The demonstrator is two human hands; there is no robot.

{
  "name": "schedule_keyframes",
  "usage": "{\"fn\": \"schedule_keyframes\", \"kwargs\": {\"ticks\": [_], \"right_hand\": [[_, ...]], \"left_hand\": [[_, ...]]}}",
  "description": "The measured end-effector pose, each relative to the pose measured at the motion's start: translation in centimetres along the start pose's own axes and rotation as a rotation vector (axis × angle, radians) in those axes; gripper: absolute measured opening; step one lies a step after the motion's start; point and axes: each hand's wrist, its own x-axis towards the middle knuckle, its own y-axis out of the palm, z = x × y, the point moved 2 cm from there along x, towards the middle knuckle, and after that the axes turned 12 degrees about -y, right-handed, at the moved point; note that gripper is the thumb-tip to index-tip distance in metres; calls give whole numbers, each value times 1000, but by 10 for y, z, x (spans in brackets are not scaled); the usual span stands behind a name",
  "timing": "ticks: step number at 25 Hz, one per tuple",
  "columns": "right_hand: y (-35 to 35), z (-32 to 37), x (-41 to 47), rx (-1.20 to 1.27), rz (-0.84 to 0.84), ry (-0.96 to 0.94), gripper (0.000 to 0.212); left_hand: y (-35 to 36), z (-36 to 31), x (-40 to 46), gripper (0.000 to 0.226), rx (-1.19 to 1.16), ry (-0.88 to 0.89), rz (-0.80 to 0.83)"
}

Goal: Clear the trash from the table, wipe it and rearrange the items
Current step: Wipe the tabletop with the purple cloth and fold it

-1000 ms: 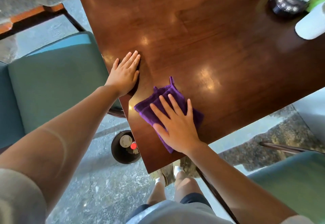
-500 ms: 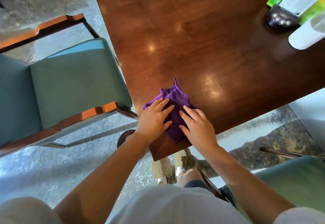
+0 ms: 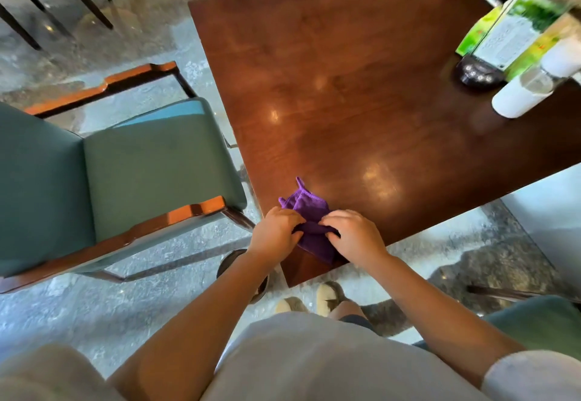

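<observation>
Both hands are working on a purple microfibre cloth that is lying at the near corner of the glossy dark brown wooden tabletop. The left hand is gripping the cloth's left side, its fingers curled over a bunched fold and the thumb tucking in underneath. The right hand is gripping the right side in the same way, fingers bent down onto the fabric and pinching it. The two hands are sitting close together with a ridge of cloth gathering between them. The far part of the cloth is lying flat on the wood, with a small hanging loop sticking out toward the middle of the tabletop, and its near edge is showing below the right hand.

At the far right corner of the tabletop a white cylindrical container with a clear top is standing just beside a small black round device with pale buttons. Behind them a green and white upright menu card is standing.

A teal upholstered armchair with a reddish wooden frame is sitting to the left of the tabletop. A dark round bin is showing on the mottled grey stone floor beneath the left forearm.
</observation>
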Motion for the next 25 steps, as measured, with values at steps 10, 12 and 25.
{"fn": "schedule_keyframes", "kwargs": {"ticks": [10,12,25], "right_hand": [[-64,19,72,-61,-15,-164,21],[-83,17,95,-117,14,-231,21],[-145,-13,354,-254,154,-658,22]], "left_hand": [[-79,-5,26,25,-119,-80,-218],[-95,-6,43,23,-125,-115,-263],[-193,6,202,24,-81,-512,-546]]}}
